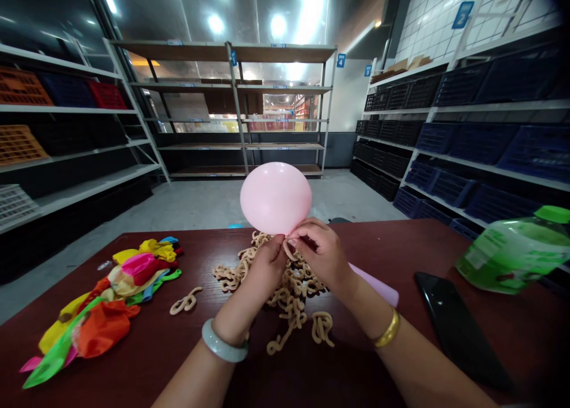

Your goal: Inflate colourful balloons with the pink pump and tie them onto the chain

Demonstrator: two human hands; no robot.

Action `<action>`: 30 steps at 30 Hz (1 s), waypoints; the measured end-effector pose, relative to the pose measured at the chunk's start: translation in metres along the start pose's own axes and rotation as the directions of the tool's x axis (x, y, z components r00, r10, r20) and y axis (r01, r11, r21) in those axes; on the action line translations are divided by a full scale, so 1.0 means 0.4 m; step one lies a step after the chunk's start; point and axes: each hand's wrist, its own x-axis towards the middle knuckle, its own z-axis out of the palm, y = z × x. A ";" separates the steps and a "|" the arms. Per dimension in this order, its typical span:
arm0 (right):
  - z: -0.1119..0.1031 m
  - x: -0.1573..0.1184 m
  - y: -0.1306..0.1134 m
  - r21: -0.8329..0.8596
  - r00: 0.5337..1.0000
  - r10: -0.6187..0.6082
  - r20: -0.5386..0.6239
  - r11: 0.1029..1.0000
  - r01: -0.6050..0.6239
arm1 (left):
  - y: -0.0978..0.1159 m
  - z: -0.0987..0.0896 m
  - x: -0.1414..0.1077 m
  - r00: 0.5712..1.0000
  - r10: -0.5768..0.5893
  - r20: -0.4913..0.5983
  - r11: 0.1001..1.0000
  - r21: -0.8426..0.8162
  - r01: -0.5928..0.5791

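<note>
A blown-up pink balloon (276,197) stands above the table, its neck pointing down between my fingers. My left hand (269,265) pinches the neck from the left. With thumb and forefinger, my right hand (323,250) grips a tan cord (290,250) right beside the balloon's neck. Whether the cord is looped round the neck I cannot tell, since the fingers cover it. Under my hands lies a loose pile of curly tan cords (287,304). Behind my right wrist, a pink-lilac tube (378,286) rests on the table.
Limp coloured balloons (104,328) are heaped at the left of the dark red table (178,360), near a lone tan cord (184,301). A black phone (458,325) and a green-capped bottle (512,256) are at the right. Shelves with crates (467,144) stand beyond.
</note>
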 end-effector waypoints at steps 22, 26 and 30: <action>0.070 -0.021 -0.047 0.793 0.633 0.749 0.196 0.258 -0.551 | -0.018 0.059 -0.016 0.985 -0.122 -0.121 0.915 -0.399 0.064; 0.057 -0.016 -0.040 0.777 0.637 0.726 0.261 0.233 -0.584 | -0.018 0.064 -0.023 0.979 -0.180 -0.099 0.855 -0.507 0.106; 0.042 -0.013 -0.022 0.524 0.757 0.650 0.070 0.622 -0.582 | -0.006 0.048 -0.019 0.983 -0.102 -0.156 0.947 -0.317 0.048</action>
